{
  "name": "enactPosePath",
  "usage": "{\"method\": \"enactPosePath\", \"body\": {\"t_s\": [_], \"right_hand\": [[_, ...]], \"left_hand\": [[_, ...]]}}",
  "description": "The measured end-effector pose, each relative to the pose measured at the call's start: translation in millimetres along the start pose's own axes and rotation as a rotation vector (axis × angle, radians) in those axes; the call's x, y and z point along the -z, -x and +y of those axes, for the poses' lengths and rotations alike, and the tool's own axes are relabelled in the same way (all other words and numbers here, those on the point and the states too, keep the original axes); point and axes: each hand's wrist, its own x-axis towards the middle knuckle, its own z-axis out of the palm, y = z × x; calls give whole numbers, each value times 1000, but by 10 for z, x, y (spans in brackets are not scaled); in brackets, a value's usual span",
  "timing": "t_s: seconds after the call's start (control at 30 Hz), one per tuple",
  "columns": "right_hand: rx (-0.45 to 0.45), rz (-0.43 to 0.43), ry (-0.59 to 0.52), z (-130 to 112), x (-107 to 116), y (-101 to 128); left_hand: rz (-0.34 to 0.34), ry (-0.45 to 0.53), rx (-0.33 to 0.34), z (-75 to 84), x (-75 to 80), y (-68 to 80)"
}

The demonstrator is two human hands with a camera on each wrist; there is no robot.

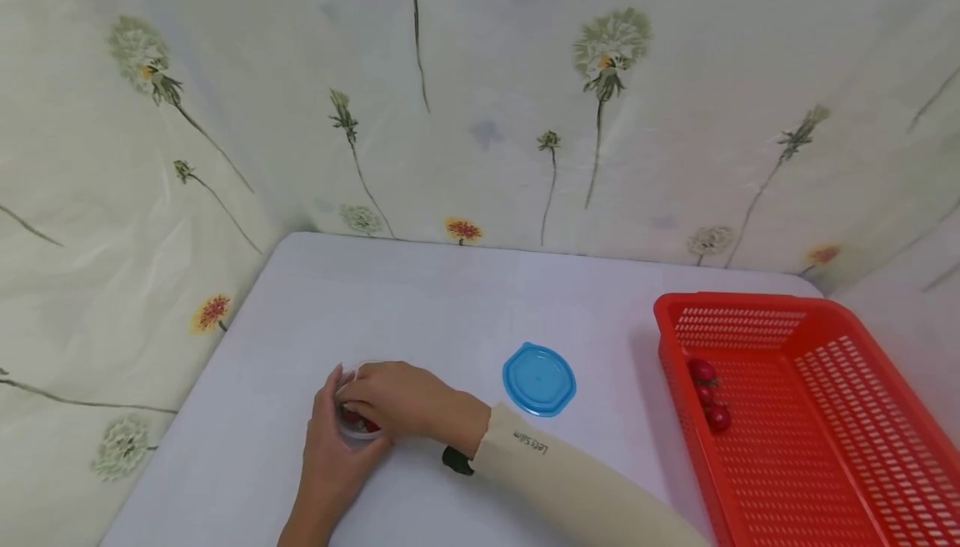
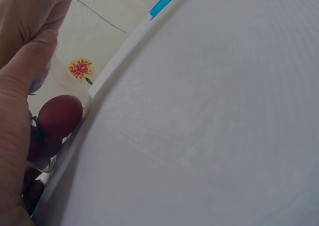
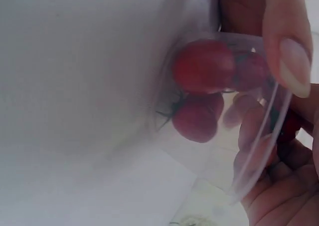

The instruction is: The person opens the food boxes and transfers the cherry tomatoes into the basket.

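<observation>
A small clear container [image 1: 360, 429] with cherry tomatoes [image 3: 203, 66] in it stands on the white table [image 1: 420, 305]. My left hand [image 1: 330, 451] cups its left side, fingers curled round the wall. My right hand [image 1: 393, 401] reaches over its top from the right with fingers curled down. One right fingertip [image 3: 291, 56] rests on the rim. In the left wrist view one tomato [image 2: 60, 116] sits high beside my left thumb [image 2: 25, 86]. Whether the right fingers pinch a tomato is hidden.
A round blue lid [image 1: 538, 378] lies on the table right of the hands. A red plastic basket [image 1: 738, 301] at the right edge holds a few cherry tomatoes [image 1: 705, 397]. Flowered cloth walls close off the back and left.
</observation>
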Motion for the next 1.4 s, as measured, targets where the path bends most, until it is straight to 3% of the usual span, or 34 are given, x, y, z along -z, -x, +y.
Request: {"method": "enactPosePath", "body": {"t_s": [0.1, 0.23, 0.33, 0.43, 0.63, 0.8, 0.9, 1.0, 1.2, 1.4], "right_hand": [[-29, -13, 28, -52, 37, -11], [-102, 3, -16, -94, 76, -3], [-93, 12, 25, -102, 103, 24], [-96, -26, 17, -102, 153, 69], [-221, -89, -13, -61, 402, 243], [-187, -77, 104, 25, 654, 468], [-163, -66, 119, 51, 822, 653], [-149, -17, 90, 71, 1006, 882], [-123, 198, 51, 184, 1302, 1438], [-322, 318, 79, 306, 1508, 2044]], "left_hand": [[9, -18, -7, 7, -4, 7], [20, -40, -16, 4, -7, 12], [17, -50, -18, -8, -7, -1], [18, -41, -26, -20, -8, -8], [16, -19, -3, 2, -31, -15], [11, -61, 47, 38, -42, -20], [8, -70, 60, 53, -41, -15], [9, -66, 60, 57, -42, -10], [7, -41, 65, 54, -39, 0], [15, -25, 60, 62, -27, 9]]}}
